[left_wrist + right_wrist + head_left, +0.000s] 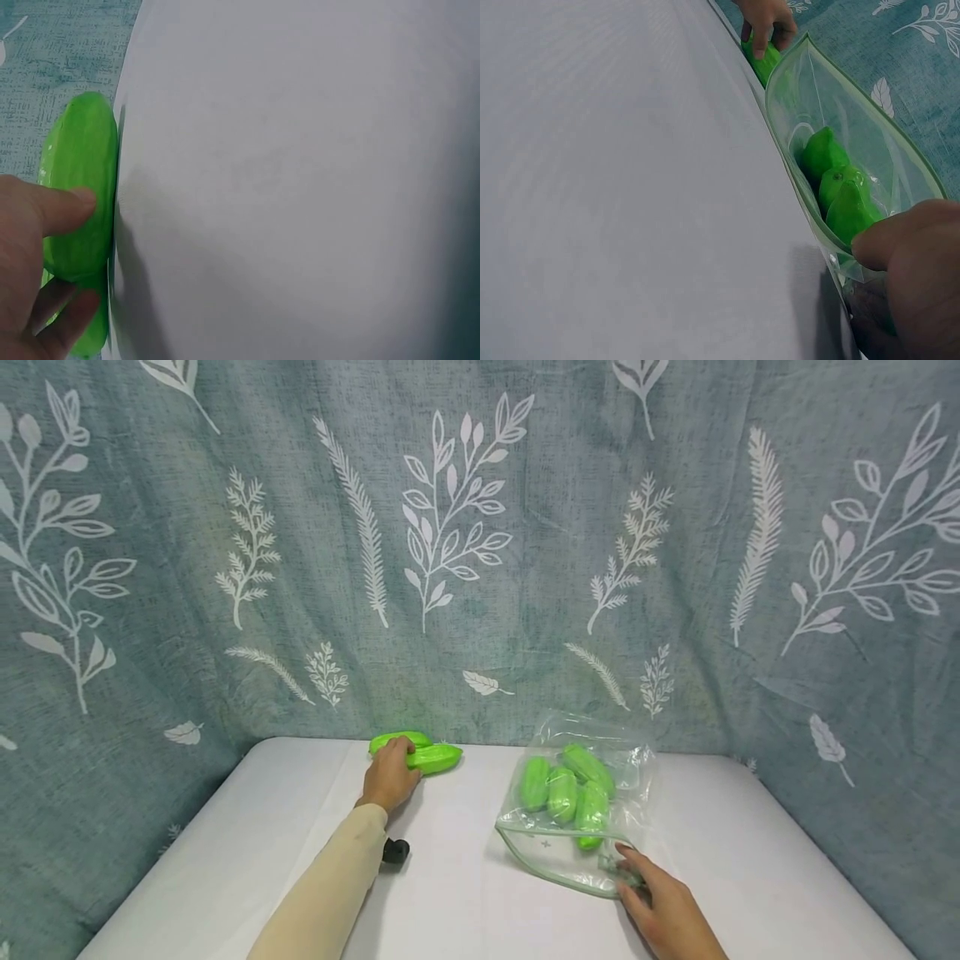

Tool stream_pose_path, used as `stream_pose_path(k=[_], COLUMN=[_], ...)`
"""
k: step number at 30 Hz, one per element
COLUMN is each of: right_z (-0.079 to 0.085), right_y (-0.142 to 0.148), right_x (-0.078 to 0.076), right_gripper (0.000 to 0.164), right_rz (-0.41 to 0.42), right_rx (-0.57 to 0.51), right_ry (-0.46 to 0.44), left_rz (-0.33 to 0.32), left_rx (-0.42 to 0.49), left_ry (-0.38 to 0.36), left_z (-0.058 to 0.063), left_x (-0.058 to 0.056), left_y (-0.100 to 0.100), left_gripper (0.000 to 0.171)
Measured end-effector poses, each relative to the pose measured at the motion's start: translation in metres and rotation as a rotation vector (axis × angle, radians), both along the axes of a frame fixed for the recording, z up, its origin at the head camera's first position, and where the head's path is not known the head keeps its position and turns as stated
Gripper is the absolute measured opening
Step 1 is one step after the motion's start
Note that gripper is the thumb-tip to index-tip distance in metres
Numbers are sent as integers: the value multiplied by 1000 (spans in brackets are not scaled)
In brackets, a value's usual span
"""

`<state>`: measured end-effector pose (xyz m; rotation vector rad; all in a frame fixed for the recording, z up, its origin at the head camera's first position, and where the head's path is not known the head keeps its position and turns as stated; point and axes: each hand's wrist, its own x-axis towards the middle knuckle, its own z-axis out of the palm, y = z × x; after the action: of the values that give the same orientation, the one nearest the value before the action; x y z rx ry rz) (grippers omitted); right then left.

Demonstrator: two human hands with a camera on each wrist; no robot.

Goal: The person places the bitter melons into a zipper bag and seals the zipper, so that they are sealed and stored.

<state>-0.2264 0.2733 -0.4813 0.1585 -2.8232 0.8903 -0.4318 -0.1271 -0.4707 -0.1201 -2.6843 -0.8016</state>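
Two bright green, ridged cucumbers lie side by side at the back edge of the white table, left of centre. My left hand [390,775] reaches over them and grips the nearer cucumber [438,758]; its thumb lies on the skin in the left wrist view. The other cucumber [408,737] lies just behind, partly covered by the hand. To the right, a clear zip bag [558,862] with a green-edged mouth holds several more cucumbers [562,795]. At the mouth's right corner, my right hand [663,906] pinches the bag's edge, and the mouth gapes in the right wrist view.
A white cloth covers the table [450,877]. Behind it hangs a grey-green curtain [480,568] with white leaf prints, close to the back edge. A small black device [395,851] shows at my left wrist, beside the beige sleeve [322,889].
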Motion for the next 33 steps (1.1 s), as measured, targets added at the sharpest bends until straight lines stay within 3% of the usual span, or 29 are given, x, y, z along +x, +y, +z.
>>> stream_pose_path(k=[9, 14, 21, 33], right_z=[-1, 0, -2, -1], right_y=[-1, 0, 1, -1], right_x=[0, -1, -2, -1], right_gripper=[56, 56, 54, 55], right_rz=[5, 9, 37, 23], right_rx=[-2, -6, 6, -1], right_ry=[-3, 5, 92, 33], left_rz=[-45, -65, -80, -141], left_rx=[-18, 10, 88, 148], left_ry=[15, -10, -4, -13], left_z=[-4, 3, 11, 4], left_x=[4, 9, 16, 29], left_y=[-5, -9, -17, -19], left_gripper=[52, 55, 54, 49])
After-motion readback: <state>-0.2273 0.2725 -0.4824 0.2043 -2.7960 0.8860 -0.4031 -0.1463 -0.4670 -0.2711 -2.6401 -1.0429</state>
